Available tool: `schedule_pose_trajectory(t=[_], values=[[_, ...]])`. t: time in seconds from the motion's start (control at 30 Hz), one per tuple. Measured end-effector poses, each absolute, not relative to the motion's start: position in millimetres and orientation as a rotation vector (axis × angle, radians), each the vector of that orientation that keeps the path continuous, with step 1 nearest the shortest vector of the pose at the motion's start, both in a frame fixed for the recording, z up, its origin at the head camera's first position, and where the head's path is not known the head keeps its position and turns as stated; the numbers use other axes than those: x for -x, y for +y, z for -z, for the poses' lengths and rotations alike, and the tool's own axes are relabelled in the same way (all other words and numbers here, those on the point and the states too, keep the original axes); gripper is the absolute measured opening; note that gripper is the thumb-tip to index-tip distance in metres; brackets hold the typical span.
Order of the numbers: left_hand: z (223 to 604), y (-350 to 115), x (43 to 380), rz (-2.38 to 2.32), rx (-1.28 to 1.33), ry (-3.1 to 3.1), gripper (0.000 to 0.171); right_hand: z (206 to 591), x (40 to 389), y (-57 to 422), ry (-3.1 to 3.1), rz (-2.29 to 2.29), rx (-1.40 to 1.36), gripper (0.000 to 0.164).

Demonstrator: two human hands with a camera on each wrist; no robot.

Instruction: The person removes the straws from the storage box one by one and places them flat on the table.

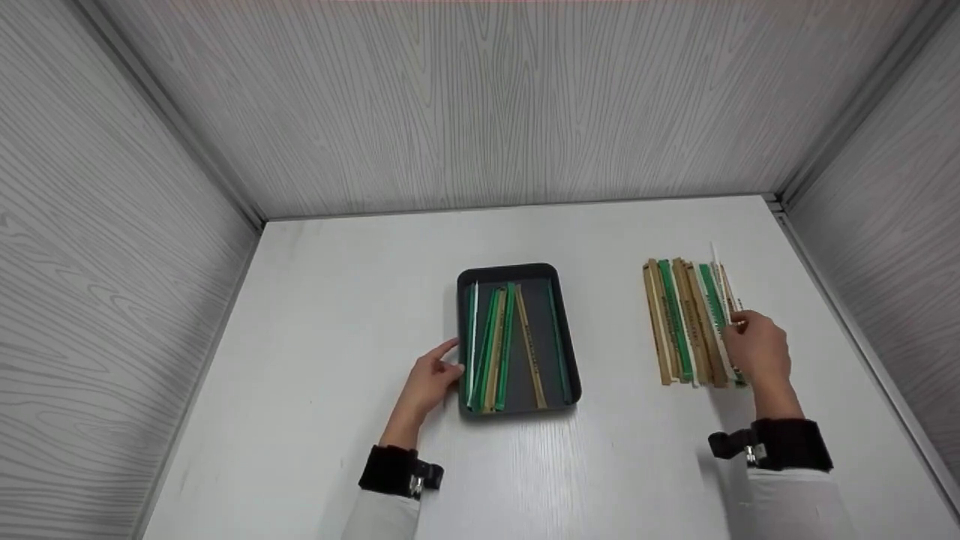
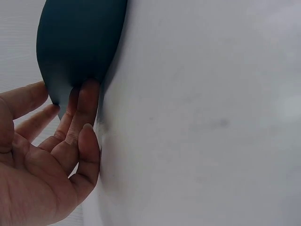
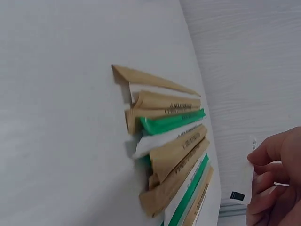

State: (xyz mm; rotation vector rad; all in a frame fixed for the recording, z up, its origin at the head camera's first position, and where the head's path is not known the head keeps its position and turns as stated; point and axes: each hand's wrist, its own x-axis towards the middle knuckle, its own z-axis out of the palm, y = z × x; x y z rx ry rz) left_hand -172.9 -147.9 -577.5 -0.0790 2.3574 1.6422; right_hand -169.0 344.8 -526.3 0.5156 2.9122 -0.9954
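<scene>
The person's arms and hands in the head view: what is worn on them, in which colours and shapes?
The left hand and right hand are ungloved. Each wrist wears a wide black band with a small black attachment and a silvery piece. Pale sleeves show behind.

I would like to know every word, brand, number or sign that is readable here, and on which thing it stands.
None can be read with certainty.
Brown packets outside the tray: rows of dark letters, too blurred.
Green packet among them: dark letters, too blurred.
White packet in the right grip: print too small; a black rectangle, its content unclear.
Brown packet inside the tray: one line of print, too small.
</scene>
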Motion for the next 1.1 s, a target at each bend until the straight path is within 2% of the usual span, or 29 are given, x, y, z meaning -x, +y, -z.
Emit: schedule_pose_trajectory(t=[0.5, 0.87, 1.1], values=[[577.7, -148.5, 172.8, -1.633, 0.08, 2.357, 0.05, 546.6, 162.2, 408.2, 2.743, 0.87, -0.775, 0.05], [575.4, -147.2, 172.2, -1.632, 0.065, 2.366, 0.052, 557.7, 167.5, 406.7, 2.718, 0.852, -0.74, 0.052], [575.0, -147.5, 171.2, -1.624, 0.077, 2.372, 0.051, 543.4, 169.8, 391.8, 2.805, 0.853, -0.695, 0.05]])
